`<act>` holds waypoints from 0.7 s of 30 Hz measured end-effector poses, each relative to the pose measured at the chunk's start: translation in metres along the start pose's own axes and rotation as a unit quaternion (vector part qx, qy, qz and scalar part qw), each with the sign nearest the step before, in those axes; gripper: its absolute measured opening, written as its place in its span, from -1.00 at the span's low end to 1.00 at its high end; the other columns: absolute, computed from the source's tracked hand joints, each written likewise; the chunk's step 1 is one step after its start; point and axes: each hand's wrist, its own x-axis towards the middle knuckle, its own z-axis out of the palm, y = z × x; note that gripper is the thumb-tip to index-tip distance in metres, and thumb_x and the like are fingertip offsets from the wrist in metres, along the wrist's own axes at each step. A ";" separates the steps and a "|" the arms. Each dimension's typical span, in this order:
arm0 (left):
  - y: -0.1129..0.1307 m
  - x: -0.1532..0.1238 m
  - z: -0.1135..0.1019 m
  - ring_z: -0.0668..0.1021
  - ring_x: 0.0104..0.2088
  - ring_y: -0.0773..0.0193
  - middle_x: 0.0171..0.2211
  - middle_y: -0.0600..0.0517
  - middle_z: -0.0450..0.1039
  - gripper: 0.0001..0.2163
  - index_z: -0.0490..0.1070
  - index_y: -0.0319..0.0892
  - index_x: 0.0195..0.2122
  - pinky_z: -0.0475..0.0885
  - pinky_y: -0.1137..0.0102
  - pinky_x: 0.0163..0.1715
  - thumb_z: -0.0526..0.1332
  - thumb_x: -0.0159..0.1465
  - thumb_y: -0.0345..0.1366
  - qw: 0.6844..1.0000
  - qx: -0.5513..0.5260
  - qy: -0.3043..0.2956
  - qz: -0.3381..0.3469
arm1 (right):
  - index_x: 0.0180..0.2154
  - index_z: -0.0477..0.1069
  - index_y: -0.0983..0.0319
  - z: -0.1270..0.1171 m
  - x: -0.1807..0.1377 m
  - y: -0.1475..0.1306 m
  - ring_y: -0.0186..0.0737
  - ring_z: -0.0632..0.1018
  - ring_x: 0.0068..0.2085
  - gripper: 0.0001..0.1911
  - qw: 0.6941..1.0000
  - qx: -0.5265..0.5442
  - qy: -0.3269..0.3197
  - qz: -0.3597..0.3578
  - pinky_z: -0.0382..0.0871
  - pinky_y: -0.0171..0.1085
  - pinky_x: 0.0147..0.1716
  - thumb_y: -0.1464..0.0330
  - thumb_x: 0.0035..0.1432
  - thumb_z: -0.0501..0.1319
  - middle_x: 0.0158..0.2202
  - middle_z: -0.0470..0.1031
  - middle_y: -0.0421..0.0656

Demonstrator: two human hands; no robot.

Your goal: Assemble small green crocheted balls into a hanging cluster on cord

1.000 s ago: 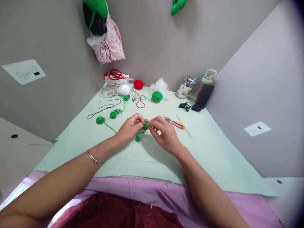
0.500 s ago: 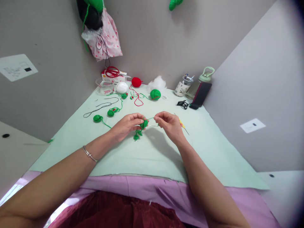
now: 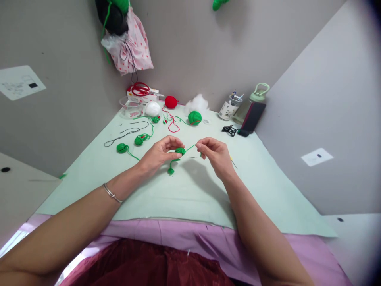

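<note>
Between the thumb and fingers of my left hand [image 3: 165,152] is a small green crocheted piece [image 3: 180,151]. A strand with a little green crocheted bit [image 3: 170,171] at its end hangs from it onto the table. My right hand [image 3: 214,154] pinches a green yarn strand [image 3: 191,147] that runs taut from the piece. On the cloth below the strand lies a thin needle [image 3: 192,157]. A yellow-handled crochet hook [image 3: 233,161] is partly hidden behind my right hand.
Green balls [image 3: 122,148] with yarn tails lie left. Farther back are a red yarn ball [image 3: 171,102], a green yarn ball [image 3: 195,117], white stuffing [image 3: 197,105] and red scissors [image 3: 141,89] on a box. A pen cup [image 3: 229,108], bottle [image 3: 258,93] and phone [image 3: 253,116] stand back right.
The green piece has turned in my left hand, and its fingers have shifted. My right hand has drawn slightly right with the strand, covering more of the crochet hook.
</note>
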 end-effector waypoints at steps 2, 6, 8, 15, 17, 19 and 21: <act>0.000 0.000 0.000 0.49 -0.03 0.22 -0.11 -0.01 0.49 -0.73 0.48 -0.13 -0.21 0.37 0.29 0.03 0.39 0.05 -0.39 1.000 0.003 -0.002 0.003 | -0.39 0.47 0.25 0.000 0.000 0.000 -0.39 0.33 -0.52 -0.72 1.000 0.003 0.004 0.001 0.21 -0.33 -0.51 0.16 0.05 0.36 -0.50 0.41 -0.23; 0.000 -0.001 -0.001 0.50 -0.09 0.25 -0.14 0.00 0.49 -0.75 0.49 -0.12 -0.22 0.40 0.32 -0.04 0.39 0.05 -0.38 1.000 0.006 -0.002 -0.003 | -0.39 0.46 0.23 -0.002 0.001 -0.001 -0.39 0.33 -0.52 -0.70 1.000 0.014 0.018 -0.003 0.22 -0.32 -0.51 0.13 0.04 0.36 -0.49 0.41 -0.23; 0.000 0.000 -0.001 0.51 -0.13 0.28 -0.17 0.02 0.49 -0.76 0.49 -0.11 -0.23 0.41 0.33 -0.08 0.40 0.05 -0.37 1.000 0.013 -0.002 -0.006 | -0.38 0.45 0.23 -0.003 0.001 0.001 -0.39 0.32 -0.53 -0.68 0.999 0.020 0.028 -0.008 0.23 -0.32 -0.51 0.11 0.05 0.35 -0.49 0.40 -0.23; 0.001 0.000 0.002 0.50 -0.25 0.31 -0.25 0.03 0.47 -0.75 0.47 -0.14 -0.24 0.43 0.36 -0.20 0.41 0.07 -0.25 0.999 0.002 -0.001 -0.041 | -0.37 0.43 0.21 -0.010 0.008 0.006 -0.41 0.30 -0.55 -0.69 0.998 0.029 0.058 -0.003 0.25 -0.31 -0.51 0.09 0.07 0.32 -0.48 0.38 -0.23; 0.003 0.000 0.002 0.48 -0.32 0.34 -0.28 0.03 0.45 -0.74 0.45 -0.16 -0.24 0.45 0.36 -0.24 0.40 0.10 -0.20 0.997 -0.019 -0.002 -0.075 | -0.38 0.43 0.22 -0.023 0.014 0.009 -0.40 0.30 -0.55 -0.71 0.996 0.006 0.083 -0.009 0.25 -0.32 -0.52 0.12 0.05 0.33 -0.50 0.38 -0.24; 0.004 0.000 0.001 0.48 -0.34 0.35 -0.27 0.02 0.45 -0.75 0.44 -0.18 -0.24 0.46 0.38 -0.27 0.38 0.13 -0.18 0.995 -0.033 -0.002 -0.091 | -0.39 0.44 0.22 -0.044 0.021 0.013 -0.38 0.32 -0.54 -0.75 0.988 -0.054 0.141 -0.028 0.26 -0.31 -0.51 0.16 0.05 0.31 -0.51 0.40 -0.24; 0.005 0.001 0.000 0.48 -0.34 0.36 -0.26 0.02 0.46 -0.75 0.43 -0.18 -0.23 0.45 0.41 -0.30 0.36 0.16 -0.16 0.994 -0.044 -0.007 -0.095 | -0.41 0.46 0.24 -0.069 0.027 0.020 -0.33 0.37 -0.50 -0.81 0.969 -0.148 0.196 -0.031 0.31 -0.26 -0.43 0.24 0.06 0.28 -0.52 0.42 -0.21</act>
